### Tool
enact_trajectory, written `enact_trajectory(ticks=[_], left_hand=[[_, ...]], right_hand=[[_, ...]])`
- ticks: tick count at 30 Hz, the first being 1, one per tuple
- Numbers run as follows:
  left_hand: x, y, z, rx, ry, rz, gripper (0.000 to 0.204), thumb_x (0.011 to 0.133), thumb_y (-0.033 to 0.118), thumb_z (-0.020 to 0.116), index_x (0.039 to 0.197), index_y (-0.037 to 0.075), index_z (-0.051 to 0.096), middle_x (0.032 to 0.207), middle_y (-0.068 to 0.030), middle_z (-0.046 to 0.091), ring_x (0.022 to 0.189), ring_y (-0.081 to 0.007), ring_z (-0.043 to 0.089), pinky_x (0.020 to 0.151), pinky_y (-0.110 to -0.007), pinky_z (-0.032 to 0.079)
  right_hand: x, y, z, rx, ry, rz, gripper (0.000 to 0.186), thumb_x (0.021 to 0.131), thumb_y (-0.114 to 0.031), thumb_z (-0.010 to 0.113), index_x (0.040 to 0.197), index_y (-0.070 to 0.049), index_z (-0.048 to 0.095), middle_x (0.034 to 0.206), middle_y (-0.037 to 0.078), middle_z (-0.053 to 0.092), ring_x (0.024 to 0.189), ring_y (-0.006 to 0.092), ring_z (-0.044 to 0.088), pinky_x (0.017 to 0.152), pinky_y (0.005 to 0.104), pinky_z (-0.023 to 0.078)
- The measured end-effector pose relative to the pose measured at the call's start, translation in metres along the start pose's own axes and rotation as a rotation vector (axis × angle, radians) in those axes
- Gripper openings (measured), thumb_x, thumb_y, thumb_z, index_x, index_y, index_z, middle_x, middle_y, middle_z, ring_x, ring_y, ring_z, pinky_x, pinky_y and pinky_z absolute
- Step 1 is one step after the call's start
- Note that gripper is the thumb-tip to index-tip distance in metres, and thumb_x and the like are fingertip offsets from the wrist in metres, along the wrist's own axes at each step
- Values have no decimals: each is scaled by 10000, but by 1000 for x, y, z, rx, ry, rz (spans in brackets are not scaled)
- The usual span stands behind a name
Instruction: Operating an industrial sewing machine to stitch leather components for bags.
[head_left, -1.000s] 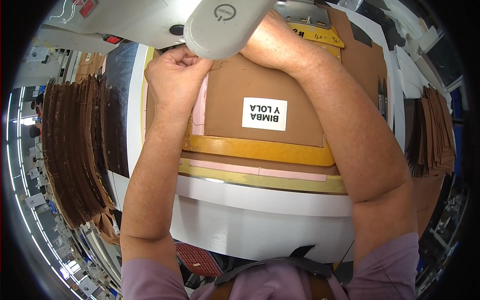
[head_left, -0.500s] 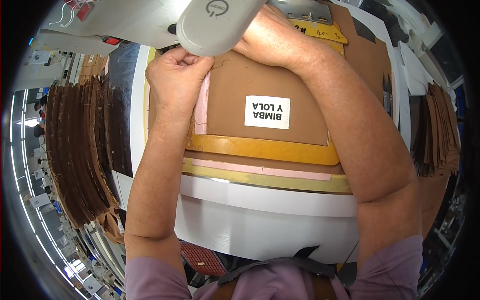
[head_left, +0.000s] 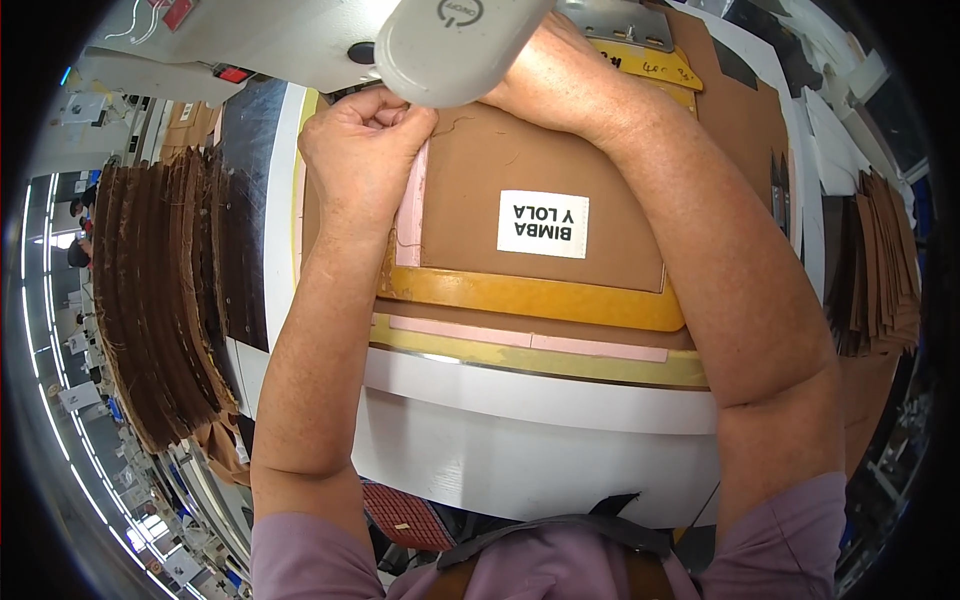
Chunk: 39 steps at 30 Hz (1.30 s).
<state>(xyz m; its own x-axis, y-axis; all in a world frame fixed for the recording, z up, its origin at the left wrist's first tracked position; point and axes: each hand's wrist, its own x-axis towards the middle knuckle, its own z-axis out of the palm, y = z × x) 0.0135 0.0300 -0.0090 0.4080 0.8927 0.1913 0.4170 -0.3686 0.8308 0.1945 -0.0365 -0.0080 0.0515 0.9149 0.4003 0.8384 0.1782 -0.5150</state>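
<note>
Beside the rounded grey sewing machine head (head_left: 450, 60), my left hand (head_left: 365, 150) is closed in a pinch at the upper left of a brown fabric panel (head_left: 470, 230). Whatever lies between its fingertips is too small to make out. A pink strip (head_left: 411, 225) runs down the panel's left edge, below that hand. My right hand (head_left: 545, 75) rests over the panel's far part, its fingers hidden behind the machine head. A white label (head_left: 543, 224) sits on the panel, and a loose thread (head_left: 458, 124) lies near its top. Yellow template edging (head_left: 530, 300) borders the panel's near side.
A thick stack of dark brown pieces (head_left: 160, 300) stands at the left. More brown pieces (head_left: 880, 265) hang at the right, near a pair of dark pointed tools (head_left: 779, 190). A metal plate (head_left: 635, 25) lies at the far side, and the white table edge (head_left: 530, 400) is nearest me.
The machine head, panel and both hands appear slightly further right in the picture. Both hands keep nearly the same pose and place on the panel.
</note>
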Motion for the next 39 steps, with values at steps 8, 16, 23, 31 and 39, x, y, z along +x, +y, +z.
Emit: enact_trajectory(ticks=[8, 16, 23, 31, 39], left_hand=[[1, -2, 0, -5, -11, -9, 169, 745, 147, 788, 861, 25, 785, 694, -16, 718, 657, -67, 639, 689, -243, 525], [3, -8, 0, -11, -3, -20, 185, 744, 163, 794, 874, 31, 791, 708, -26, 725, 675, -74, 655, 705, -250, 535], [3, -8, 2, -28, 11, 7, 213, 746, 150, 795, 906, 10, 786, 726, -40, 735, 688, -84, 668, 718, -253, 544], [2, -6, 1, -75, -3, -11, 188, 748, 129, 793, 892, 8, 787, 723, -38, 735, 684, -79, 666, 714, -250, 544], [3, -8, 0, -47, -2, -5, 168, 748, 129, 792, 877, 22, 791, 710, -28, 730, 673, -70, 658, 705, -245, 538]], right_hand=[[-2, -1, -10, 174, 62, -159, 260, 904, -162, 663, 1149, -79, 688, 1163, 212, 680, 1101, 423, 636, 932, 490, 530], [1, 4, 6, 41, 42, -54, 169, 860, -220, 735, 1004, -133, 753, 1001, 66, 743, 1000, 281, 685, 924, 413, 519], [1, 4, 7, 22, 66, -71, 177, 860, -224, 741, 1016, -140, 753, 1010, 59, 739, 1011, 281, 679, 928, 414, 517], [2, 3, 6, 41, 21, -19, 169, 861, -235, 742, 999, -136, 750, 976, 69, 740, 985, 287, 683, 908, 420, 524], [2, 2, -3, 213, 102, -163, 354, 904, -188, 695, 1236, -75, 641, 1252, 234, 640, 1147, 421, 620, 951, 492, 524]])
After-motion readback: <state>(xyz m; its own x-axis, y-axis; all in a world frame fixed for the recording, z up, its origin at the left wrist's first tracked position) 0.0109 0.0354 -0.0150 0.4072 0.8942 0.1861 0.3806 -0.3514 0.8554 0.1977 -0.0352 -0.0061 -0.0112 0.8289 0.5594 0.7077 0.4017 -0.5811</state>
